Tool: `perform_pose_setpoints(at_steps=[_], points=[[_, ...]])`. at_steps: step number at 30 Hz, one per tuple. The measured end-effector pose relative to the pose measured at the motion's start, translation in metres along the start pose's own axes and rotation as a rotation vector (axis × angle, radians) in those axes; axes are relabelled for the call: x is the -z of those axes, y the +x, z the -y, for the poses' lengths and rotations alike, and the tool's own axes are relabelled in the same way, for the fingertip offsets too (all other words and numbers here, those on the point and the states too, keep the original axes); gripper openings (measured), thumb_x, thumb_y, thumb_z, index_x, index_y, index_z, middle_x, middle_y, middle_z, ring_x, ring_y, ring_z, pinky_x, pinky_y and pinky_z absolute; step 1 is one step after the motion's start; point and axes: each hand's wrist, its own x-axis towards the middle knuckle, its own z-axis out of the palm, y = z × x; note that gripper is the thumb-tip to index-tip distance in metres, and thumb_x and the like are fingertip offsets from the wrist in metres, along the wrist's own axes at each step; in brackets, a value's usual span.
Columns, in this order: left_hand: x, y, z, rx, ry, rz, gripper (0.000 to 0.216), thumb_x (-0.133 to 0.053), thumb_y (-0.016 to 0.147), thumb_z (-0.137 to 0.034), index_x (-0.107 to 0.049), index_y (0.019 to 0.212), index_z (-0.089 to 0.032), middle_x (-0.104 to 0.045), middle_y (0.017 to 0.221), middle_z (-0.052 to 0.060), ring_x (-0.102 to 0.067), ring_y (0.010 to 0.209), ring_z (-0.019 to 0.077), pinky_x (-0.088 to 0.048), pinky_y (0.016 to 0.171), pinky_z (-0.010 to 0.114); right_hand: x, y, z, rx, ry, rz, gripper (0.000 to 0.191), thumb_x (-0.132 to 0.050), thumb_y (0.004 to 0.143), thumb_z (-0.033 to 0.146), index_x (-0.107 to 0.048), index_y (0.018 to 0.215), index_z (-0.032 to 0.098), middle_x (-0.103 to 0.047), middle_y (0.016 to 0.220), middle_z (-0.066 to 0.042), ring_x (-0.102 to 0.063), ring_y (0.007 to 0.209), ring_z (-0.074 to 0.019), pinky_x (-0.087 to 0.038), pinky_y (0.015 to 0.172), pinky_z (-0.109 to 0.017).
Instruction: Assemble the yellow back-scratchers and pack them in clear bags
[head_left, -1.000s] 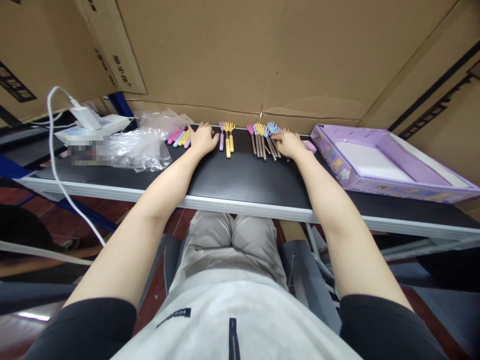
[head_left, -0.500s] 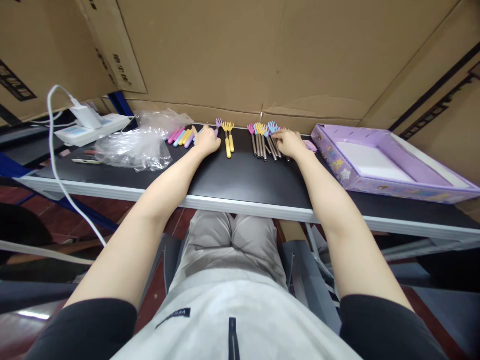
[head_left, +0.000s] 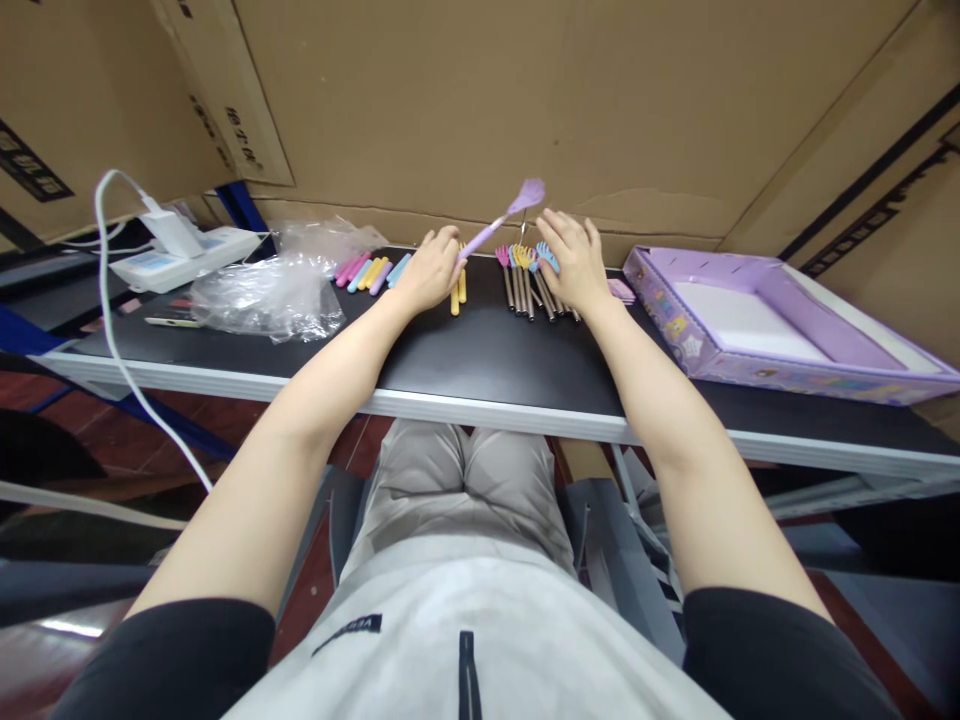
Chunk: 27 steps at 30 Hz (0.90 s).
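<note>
My left hand (head_left: pixel 433 268) is closed around the purple handle of a back scratcher (head_left: pixel 487 236). It slants up to the right, its purple claw head smeared by motion. Partly behind that hand, yellow-handled back scratchers (head_left: pixel 455 296) lie on the table. My right hand (head_left: pixel 576 262) is open with fingers apart, over the right side of several back scratchers (head_left: pixel 523 285) with metal rods and pink, yellow and blue claws, and no handles on them. The raised purple claw is just left of its fingertips. Left of my left hand lies a row of coloured handles (head_left: pixel 369 274).
Clear plastic bags (head_left: pixel 270 300) lie on the left of the black table (head_left: pixel 502 370), by a white power strip (head_left: pixel 191 260) with a cable. A purple open box (head_left: pixel 810 372) sits at the right. Cardboard (head_left: pixel 480 110) walls the back.
My left hand has lifted the purple back scratcher off the table and moved right with it. My right hand has risen from the rods and opened its fingers.
</note>
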Motion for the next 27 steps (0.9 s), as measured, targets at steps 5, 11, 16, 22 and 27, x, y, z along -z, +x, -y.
perform_pose_setpoints(at_steps=[5,11,16,22,27], points=[[-0.013,0.004,0.001,-0.197,-0.034,0.006,0.04,-0.044,0.116,-0.033,-0.064,0.145,-0.015,-0.061,0.167,0.029,-0.055,0.165,0.0383,-0.037,0.141,0.061,-0.003,0.009,0.011,0.115,-0.013,0.032,0.065,-0.047,0.113,0.032,-0.056,0.178,0.025,-0.064,0.175,-0.017,-0.049,0.169,-0.0423,-0.025,0.142,-0.076],[-0.002,-0.002,-0.02,-0.134,0.04,-0.014,0.038,-0.05,0.111,-0.022,-0.068,0.143,-0.017,-0.069,0.16,0.025,-0.064,0.153,0.0387,-0.029,0.142,0.07,-0.017,0.015,0.011,0.122,-0.07,0.143,0.051,-0.042,0.113,0.021,-0.077,0.15,0.013,-0.082,0.142,-0.025,-0.074,0.133,-0.0426,-0.053,0.113,-0.058],[0.0,-0.002,-0.036,-0.142,0.094,0.007,0.031,-0.047,0.112,-0.02,-0.073,0.127,-0.015,-0.08,0.128,0.023,-0.074,0.131,0.0383,-0.046,0.127,0.061,-0.018,0.015,0.027,0.142,-0.096,0.134,0.051,-0.038,0.114,0.021,-0.079,0.142,0.014,-0.083,0.136,-0.024,-0.074,0.128,-0.039,-0.049,0.107,-0.05],[0.001,0.004,-0.032,-0.116,0.125,0.04,0.026,-0.05,0.112,-0.016,-0.075,0.115,-0.018,-0.082,0.113,0.019,-0.079,0.119,0.0334,-0.055,0.097,0.039,-0.024,0.023,0.033,0.16,-0.072,0.142,0.044,-0.042,0.117,0.027,-0.083,0.13,0.017,-0.086,0.123,-0.02,-0.076,0.113,-0.035,-0.04,0.115,-0.056],[0.011,0.009,-0.043,-0.063,0.097,0.07,0.024,-0.053,0.114,-0.022,-0.076,0.114,-0.019,-0.083,0.114,0.018,-0.079,0.119,0.0343,-0.054,0.096,0.04,-0.028,0.032,0.034,0.184,-0.019,0.096,0.04,-0.044,0.115,0.027,-0.083,0.124,0.02,-0.087,0.117,-0.016,-0.076,0.11,-0.0338,-0.042,0.119,-0.06]])
